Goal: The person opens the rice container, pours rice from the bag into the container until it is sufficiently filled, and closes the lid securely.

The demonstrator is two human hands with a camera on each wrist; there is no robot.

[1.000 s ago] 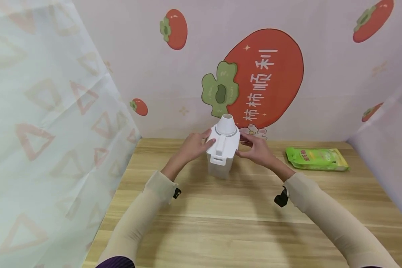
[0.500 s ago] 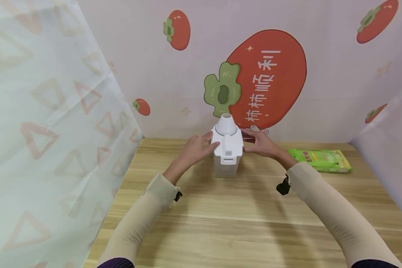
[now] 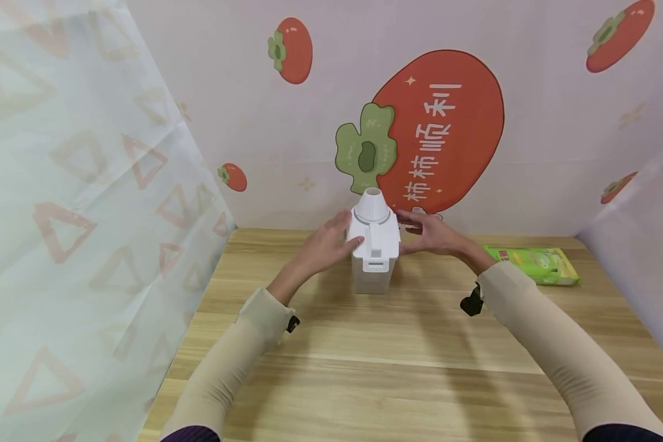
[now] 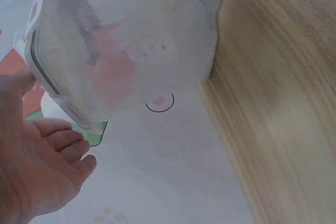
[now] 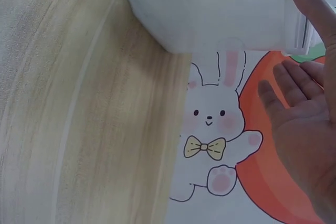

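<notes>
A translucent plastic storage container with a white lid stands upright on the wooden table near the back wall. The lid carries a white cone-shaped spout. My left hand is at the lid's left side, thumb by its edge; the left wrist view shows the fingers loosely bent beside the lid. On the other side is my right hand. In the right wrist view its thumb lies along the container near the lid, and the other fingers reach out apart from the wall.
A green packet lies at the back right of the table, partly behind the right forearm. The back wall is printed with persimmons and rises just behind the container. Another patterned sheet borders the left side.
The container has turned slightly from a slant to face squarely forward, shifting a little right. Both hands have stayed beside it, and the right forearm now covers more of the green packet.
</notes>
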